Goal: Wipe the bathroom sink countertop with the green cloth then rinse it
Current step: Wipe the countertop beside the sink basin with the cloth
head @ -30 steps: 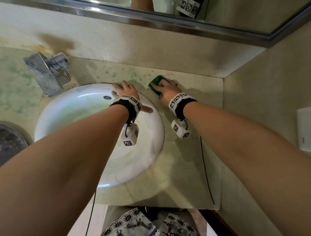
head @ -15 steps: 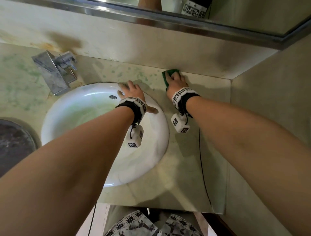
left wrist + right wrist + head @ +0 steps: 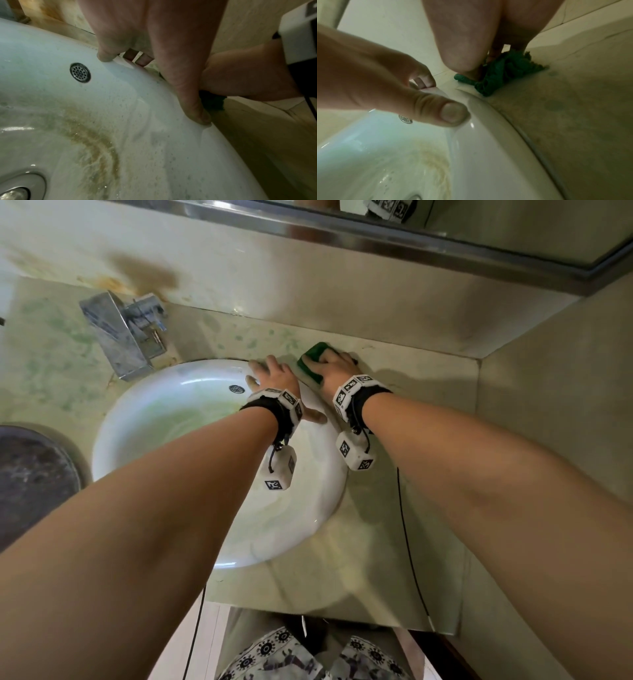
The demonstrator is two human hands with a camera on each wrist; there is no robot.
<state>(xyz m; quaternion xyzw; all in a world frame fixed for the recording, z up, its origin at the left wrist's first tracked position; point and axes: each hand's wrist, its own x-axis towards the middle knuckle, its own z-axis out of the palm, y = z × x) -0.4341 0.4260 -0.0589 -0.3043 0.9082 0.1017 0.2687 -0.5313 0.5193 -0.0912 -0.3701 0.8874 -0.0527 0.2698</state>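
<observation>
The green cloth (image 3: 312, 357) lies bunched on the pale marble countertop (image 3: 394, 542), just behind the white sink's rim (image 3: 322, 508). My right hand (image 3: 337, 364) covers it, with thumb and fingers curled onto the crumpled cloth (image 3: 501, 73) and pressing it to the counter. My left hand (image 3: 274, 374) rests on the back rim of the sink beside it, with fingers over the edge and the thumb lying along the rim. In the left wrist view the cloth shows only as a dark patch behind the thumb.
A chrome faucet (image 3: 123, 333) stands at the back left of the basin. The back wall and mirror frame (image 3: 376, 234) close off the rear, and a side wall (image 3: 565, 405) closes off the right. A dark round object (image 3: 30, 481) sits far left. A black cable (image 3: 407, 535) crosses the counter.
My right hand pushed the cloth back to the wall, then drew it left toward the sink rim, close to my left hand. The left hand stayed on the rim.
</observation>
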